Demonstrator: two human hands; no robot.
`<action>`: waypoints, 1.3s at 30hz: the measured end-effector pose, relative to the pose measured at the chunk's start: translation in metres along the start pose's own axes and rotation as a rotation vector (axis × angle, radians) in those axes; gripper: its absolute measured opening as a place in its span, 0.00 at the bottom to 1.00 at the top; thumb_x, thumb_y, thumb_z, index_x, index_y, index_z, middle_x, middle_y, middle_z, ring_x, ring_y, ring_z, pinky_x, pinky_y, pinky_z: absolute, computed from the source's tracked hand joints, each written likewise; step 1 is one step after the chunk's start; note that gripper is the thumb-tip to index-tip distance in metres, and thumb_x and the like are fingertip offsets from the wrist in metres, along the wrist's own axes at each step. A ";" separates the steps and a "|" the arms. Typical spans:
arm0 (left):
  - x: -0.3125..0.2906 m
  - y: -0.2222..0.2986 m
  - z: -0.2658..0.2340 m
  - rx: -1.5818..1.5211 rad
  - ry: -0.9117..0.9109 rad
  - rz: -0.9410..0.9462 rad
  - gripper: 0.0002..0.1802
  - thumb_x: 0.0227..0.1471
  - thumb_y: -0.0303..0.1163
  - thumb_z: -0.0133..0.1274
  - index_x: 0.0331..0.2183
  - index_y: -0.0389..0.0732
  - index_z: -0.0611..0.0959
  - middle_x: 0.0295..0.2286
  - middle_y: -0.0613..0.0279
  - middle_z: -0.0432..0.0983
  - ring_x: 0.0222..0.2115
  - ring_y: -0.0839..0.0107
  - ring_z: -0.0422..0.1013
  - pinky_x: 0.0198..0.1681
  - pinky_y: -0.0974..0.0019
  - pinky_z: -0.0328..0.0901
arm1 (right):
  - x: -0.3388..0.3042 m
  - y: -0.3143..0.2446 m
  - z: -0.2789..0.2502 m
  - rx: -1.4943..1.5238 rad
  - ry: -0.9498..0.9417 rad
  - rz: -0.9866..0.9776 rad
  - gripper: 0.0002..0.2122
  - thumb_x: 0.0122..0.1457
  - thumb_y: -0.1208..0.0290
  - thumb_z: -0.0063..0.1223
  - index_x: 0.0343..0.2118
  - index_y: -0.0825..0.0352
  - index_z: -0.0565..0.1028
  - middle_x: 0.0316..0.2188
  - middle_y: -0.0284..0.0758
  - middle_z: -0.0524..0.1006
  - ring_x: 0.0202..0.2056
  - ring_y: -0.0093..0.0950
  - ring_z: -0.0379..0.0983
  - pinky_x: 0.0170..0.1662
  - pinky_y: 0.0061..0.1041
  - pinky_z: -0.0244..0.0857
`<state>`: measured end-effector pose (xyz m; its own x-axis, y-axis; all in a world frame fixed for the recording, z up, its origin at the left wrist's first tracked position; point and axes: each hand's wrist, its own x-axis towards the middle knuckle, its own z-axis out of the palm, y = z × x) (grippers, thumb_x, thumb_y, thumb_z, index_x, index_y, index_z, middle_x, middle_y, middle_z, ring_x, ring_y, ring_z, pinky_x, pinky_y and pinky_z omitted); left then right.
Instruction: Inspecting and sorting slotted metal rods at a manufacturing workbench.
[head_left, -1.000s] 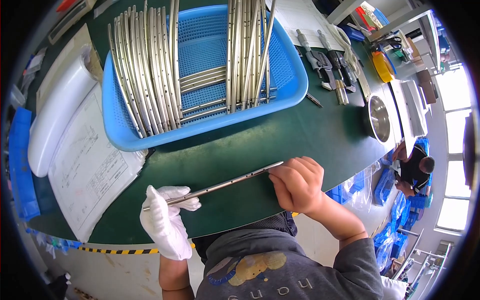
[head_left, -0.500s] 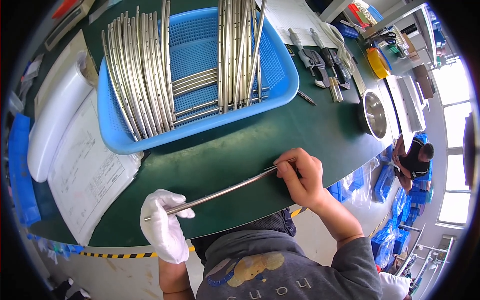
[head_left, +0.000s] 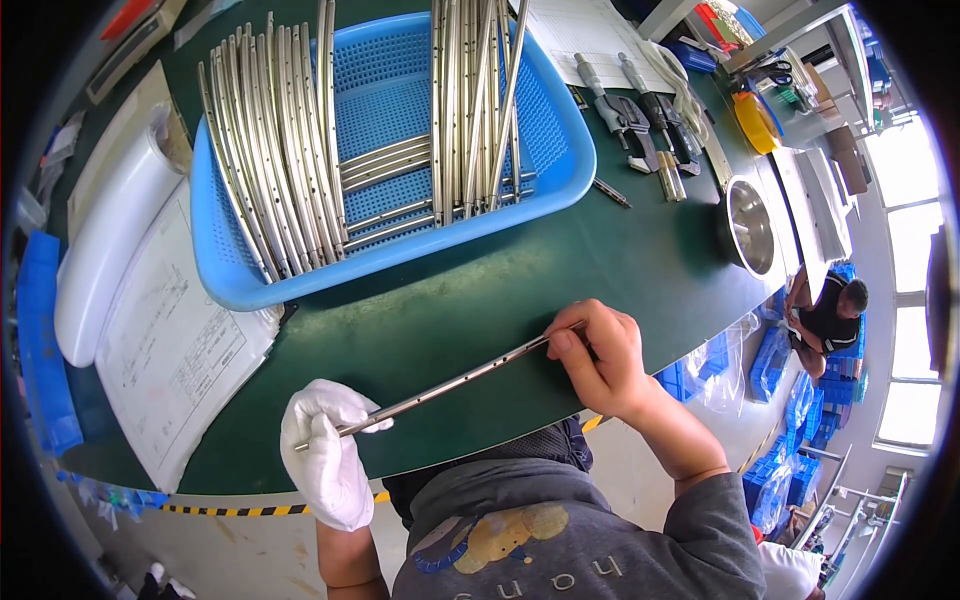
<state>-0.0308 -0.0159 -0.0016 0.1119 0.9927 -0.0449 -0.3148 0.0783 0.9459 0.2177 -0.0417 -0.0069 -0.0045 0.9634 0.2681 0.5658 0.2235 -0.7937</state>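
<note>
A slim metal rod with a row of small holes slants across in front of me, above the near part of the green table. Its lower left end is gripped by my left hand, in a white glove, thumb and fingers closed round it. Bare-skinned, my right hand pinches the upper right end between thumb and fingers. Beyond the rod stands a blue plastic basket. Inside it, similar drilled rods lie in a left bundle and a right bundle, with several rods laid crosswise beneath.
Two micrometers lie right of the basket, near a small thin metal piece. A steel bowl stands by the right edge. On the left are drawing sheets and a white curved roll. Another person sits far right.
The rod has turned about its length: its holes now face up, where a plain side showed before. The left fingers have shifted on its end. Both hands stay nearly in place.
</note>
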 end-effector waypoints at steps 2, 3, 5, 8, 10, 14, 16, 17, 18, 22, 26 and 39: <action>0.000 0.000 0.000 0.003 0.000 0.003 0.14 0.53 0.36 0.40 0.24 0.35 0.69 0.24 0.56 0.63 0.23 0.70 0.65 0.27 0.68 0.66 | 0.000 0.000 -0.003 -0.049 -0.046 -0.027 0.01 0.51 0.79 0.44 0.26 0.70 0.67 0.16 0.34 0.70 0.17 0.25 0.67 0.22 0.20 0.60; 0.000 0.000 0.000 0.005 0.000 0.005 0.14 0.53 0.36 0.40 0.24 0.35 0.69 0.24 0.56 0.63 0.23 0.70 0.65 0.27 0.68 0.66 | 0.001 0.000 -0.003 -0.049 -0.046 -0.028 0.01 0.51 0.79 0.44 0.26 0.70 0.67 0.16 0.34 0.70 0.17 0.25 0.67 0.22 0.20 0.60; 0.000 0.000 0.002 0.002 0.008 0.006 0.13 0.53 0.35 0.39 0.24 0.35 0.69 0.23 0.56 0.63 0.22 0.71 0.65 0.26 0.68 0.65 | 0.002 -0.001 -0.001 -0.108 -0.020 -0.120 0.01 0.48 0.81 0.46 0.25 0.70 0.67 0.16 0.34 0.70 0.16 0.27 0.66 0.21 0.22 0.59; 0.000 0.001 0.001 -0.015 0.002 -0.009 0.13 0.53 0.34 0.38 0.25 0.34 0.69 0.22 0.56 0.64 0.21 0.71 0.65 0.26 0.69 0.65 | 0.004 -0.003 -0.001 -0.196 0.003 -0.214 0.04 0.44 0.82 0.49 0.24 0.69 0.67 0.16 0.34 0.70 0.15 0.29 0.65 0.20 0.24 0.58; 0.000 0.002 0.001 -0.030 -0.013 -0.025 0.13 0.53 0.34 0.38 0.25 0.34 0.69 0.21 0.56 0.64 0.19 0.72 0.65 0.26 0.69 0.65 | 0.005 -0.006 -0.002 -0.236 -0.004 -0.248 0.05 0.43 0.82 0.49 0.24 0.69 0.67 0.16 0.34 0.69 0.14 0.29 0.64 0.19 0.24 0.57; 0.000 0.004 0.001 -0.015 0.016 -0.062 0.14 0.54 0.34 0.37 0.25 0.34 0.69 0.19 0.55 0.65 0.17 0.71 0.66 0.26 0.68 0.65 | 0.005 -0.009 0.001 -0.283 0.024 -0.291 0.06 0.40 0.83 0.50 0.23 0.68 0.68 0.15 0.34 0.68 0.14 0.31 0.64 0.18 0.26 0.56; 0.001 0.004 0.003 0.017 0.020 -0.063 0.14 0.54 0.34 0.38 0.25 0.34 0.69 0.19 0.54 0.66 0.17 0.70 0.66 0.26 0.67 0.65 | 0.004 -0.007 0.003 -0.332 -0.010 -0.307 0.06 0.40 0.83 0.50 0.23 0.69 0.68 0.15 0.34 0.68 0.14 0.31 0.64 0.18 0.26 0.56; 0.000 0.004 0.003 0.004 0.020 -0.066 0.14 0.54 0.35 0.38 0.24 0.34 0.69 0.19 0.55 0.66 0.18 0.70 0.66 0.26 0.67 0.65 | 0.004 -0.006 0.004 -0.378 -0.044 -0.321 0.06 0.40 0.83 0.50 0.23 0.69 0.68 0.16 0.34 0.68 0.14 0.31 0.64 0.18 0.26 0.55; 0.000 0.003 0.004 -0.009 0.019 -0.069 0.14 0.54 0.35 0.38 0.24 0.34 0.69 0.20 0.55 0.66 0.18 0.69 0.67 0.26 0.66 0.65 | 0.004 -0.006 0.004 -0.377 -0.044 -0.322 0.06 0.40 0.83 0.50 0.23 0.69 0.68 0.16 0.34 0.68 0.14 0.31 0.64 0.18 0.26 0.55; -0.001 0.002 0.002 0.010 -0.010 -0.069 0.14 0.54 0.34 0.37 0.24 0.34 0.68 0.20 0.54 0.66 0.18 0.69 0.67 0.27 0.66 0.66 | 0.004 -0.003 -0.003 -0.247 0.034 -0.232 0.04 0.44 0.84 0.48 0.24 0.71 0.69 0.16 0.35 0.69 0.15 0.29 0.65 0.20 0.23 0.58; -0.001 0.000 0.000 0.003 -0.063 -0.049 0.13 0.53 0.33 0.39 0.25 0.34 0.68 0.22 0.54 0.65 0.21 0.69 0.67 0.28 0.66 0.66 | 0.001 -0.003 -0.004 -0.084 0.024 -0.065 0.01 0.51 0.82 0.44 0.27 0.72 0.68 0.16 0.34 0.70 0.18 0.23 0.68 0.23 0.17 0.61; 0.001 0.000 0.001 0.039 -0.109 -0.044 0.14 0.54 0.38 0.40 0.27 0.35 0.66 0.22 0.56 0.62 0.21 0.70 0.63 0.29 0.67 0.62 | 0.015 -0.017 -0.001 0.338 0.020 0.338 0.04 0.56 0.77 0.43 0.28 0.71 0.67 0.16 0.31 0.68 0.17 0.17 0.62 0.21 0.16 0.56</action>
<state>-0.0304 -0.0150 -0.0010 0.2273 0.9723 -0.0538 -0.2703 0.1161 0.9558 0.2085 -0.0317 0.0112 0.1511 0.9881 -0.0284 0.2331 -0.0635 -0.9704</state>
